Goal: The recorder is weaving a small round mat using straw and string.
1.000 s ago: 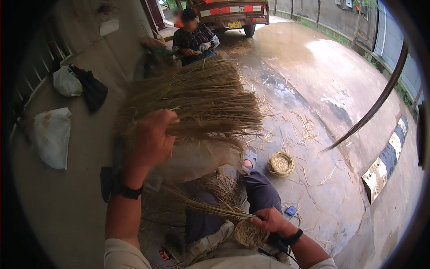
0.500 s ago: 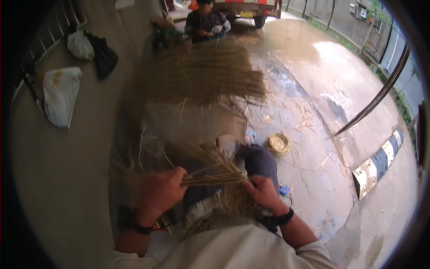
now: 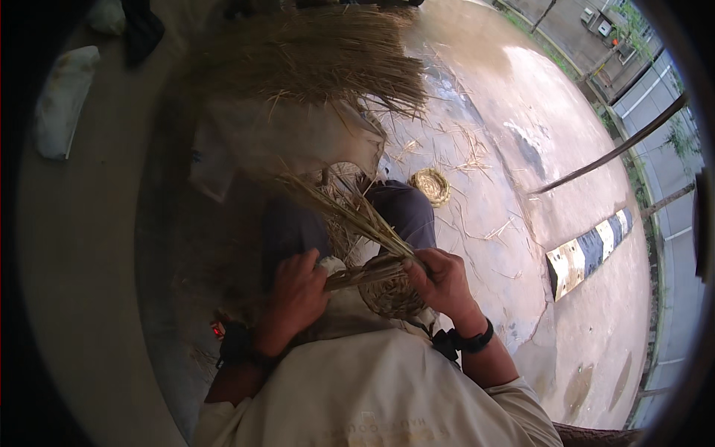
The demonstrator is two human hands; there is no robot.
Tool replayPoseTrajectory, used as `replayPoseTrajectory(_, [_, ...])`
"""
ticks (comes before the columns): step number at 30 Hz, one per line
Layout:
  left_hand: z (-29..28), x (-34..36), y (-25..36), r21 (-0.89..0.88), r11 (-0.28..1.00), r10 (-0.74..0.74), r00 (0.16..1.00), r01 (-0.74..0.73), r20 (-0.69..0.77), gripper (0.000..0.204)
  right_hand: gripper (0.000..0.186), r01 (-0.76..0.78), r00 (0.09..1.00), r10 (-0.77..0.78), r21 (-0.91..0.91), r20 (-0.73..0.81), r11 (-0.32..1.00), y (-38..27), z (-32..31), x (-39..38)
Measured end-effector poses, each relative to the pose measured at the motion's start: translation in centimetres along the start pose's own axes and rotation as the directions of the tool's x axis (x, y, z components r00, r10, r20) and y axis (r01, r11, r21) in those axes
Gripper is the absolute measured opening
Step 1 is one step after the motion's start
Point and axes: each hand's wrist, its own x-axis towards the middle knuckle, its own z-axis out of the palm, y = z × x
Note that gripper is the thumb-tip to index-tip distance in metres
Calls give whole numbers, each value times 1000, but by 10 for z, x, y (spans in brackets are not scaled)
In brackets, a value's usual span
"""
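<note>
In my lap, a coiled straw piece (image 3: pixel 391 299) hangs just under my hands, with a twisted straw strand (image 3: pixel 357 274) running across from its edge. My left hand (image 3: pixel 299 290) has its fingers closed on that strand, at the left. My right hand (image 3: pixel 441 283) pinches loose straws (image 3: pixel 357 217) and the strand together at the upper right of the coil; the loose straws fan up and leftward over my knees (image 3: pixel 402 208). A small round straw basket (image 3: pixel 429 186) stands on the ground beyond my right knee.
A large straw bundle (image 3: pixel 313 59) lies ahead above a pale crumpled sheet (image 3: pixel 283 134). Bags (image 3: pixel 63 104) sit at the far left. A striped ridge (image 3: pixel 588 253) lies at the right, below a dark curved pole (image 3: pixel 618 145). Scattered straws cover part of the concrete.
My left hand has come down from the big bundle to my lap beside my right hand. The view has tilted down, and the co-worker has left the frame.
</note>
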Motion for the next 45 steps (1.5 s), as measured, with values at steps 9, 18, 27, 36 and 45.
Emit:
replayPoseTrajectory(9, [4, 24, 28, -243, 946, 201, 977, -213, -74, 74, 24, -55, 998, 56, -22, 31, 998, 9, 4, 5])
replayPoseTrajectory(18, [11, 30, 8, -267, 956, 130, 992, -125, 2, 52, 27, -145, 974, 130, 71, 185, 987, 18, 14, 20])
replayPoseTrajectory(27, [-23, 39, 0, -387, 920, 94, 994, -66, 52, 39, 25, -122, 909, 14, 233, 417, 965, 28, 29, 53])
replayPoseTrajectory(36, [8, 33, -1, -359, 933, 92, 984, -33, 149, 44, 23, -35, 928, -15, 126, 372, 991, 40, 41, 54])
replayPoseTrajectory(45, [7, 38, -1, -370, 927, 137, 976, -65, 171, 46, 19, 110, 896, -77, -51, 438, 993, 35, 45, 76])
